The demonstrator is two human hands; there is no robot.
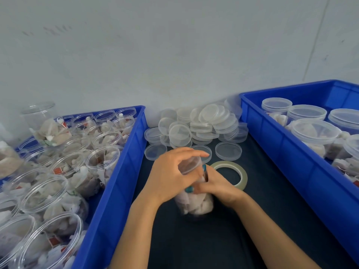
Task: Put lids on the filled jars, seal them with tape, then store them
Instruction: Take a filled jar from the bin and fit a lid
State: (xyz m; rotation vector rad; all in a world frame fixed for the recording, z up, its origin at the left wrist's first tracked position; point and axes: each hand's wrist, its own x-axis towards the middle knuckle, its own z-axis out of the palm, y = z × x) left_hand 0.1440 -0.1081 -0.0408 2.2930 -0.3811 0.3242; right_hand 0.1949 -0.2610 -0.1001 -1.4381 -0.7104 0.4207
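A clear jar [194, 205] filled with pale sachets stands on the dark table [213, 239] in the middle. My left hand [171, 175] curls over its translucent lid [189, 165] from the left and top. My right hand [217, 184] grips the jar's upper side from the right, its fingers partly hidden behind the jar. A roll of clear tape [236, 172] lies flat just behind my right hand. Loose clear lids [200, 126] are piled at the back of the table.
A blue crate [120, 171] on the left holds several open filled jars [103, 162]. A second blue crate [287, 144] on the right holds several lidded jars [314, 133]. A white wall rises behind the table.
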